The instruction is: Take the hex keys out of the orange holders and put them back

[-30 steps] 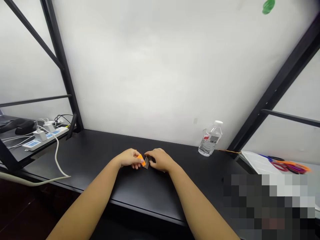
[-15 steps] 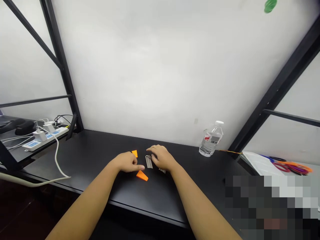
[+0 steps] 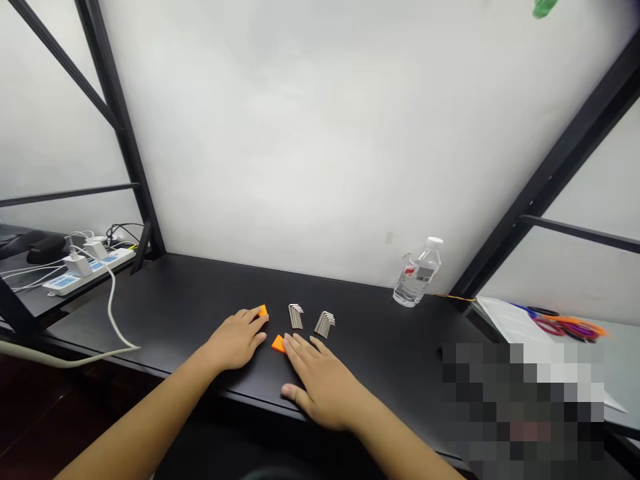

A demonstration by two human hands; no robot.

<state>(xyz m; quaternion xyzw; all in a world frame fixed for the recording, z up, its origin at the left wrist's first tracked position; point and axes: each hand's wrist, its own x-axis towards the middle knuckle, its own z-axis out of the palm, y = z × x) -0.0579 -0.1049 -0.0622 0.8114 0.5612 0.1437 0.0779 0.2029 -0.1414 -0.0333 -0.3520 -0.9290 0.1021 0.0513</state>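
Note:
My left hand (image 3: 235,340) lies on the black desk (image 3: 175,300), its fingertips at a small orange piece (image 3: 263,311), which they partly cover. My right hand (image 3: 320,383) is spread flat near the desk's front edge. Its fingertips reach a larger orange wedge (image 3: 279,343), hiding part of it. Two small bundles of steel hex keys stand apart beyond the fingers: one (image 3: 296,316) straight ahead, the other (image 3: 325,324) to its right. Neither hand holds anything.
A clear plastic water bottle (image 3: 417,277) stands at the back right of the desk. Left of it, a power strip (image 3: 87,272) with chargers and a white cable lies on a lower shelf. Scissors (image 3: 550,325) and white paper (image 3: 505,320) lie far right. A blurred patch covers the lower right.
My right hand has moved toward me and no longer covers the hex keys, now two separate bundles. The larger orange wedge sits under its fingertips, and my left hand has drawn back slightly.

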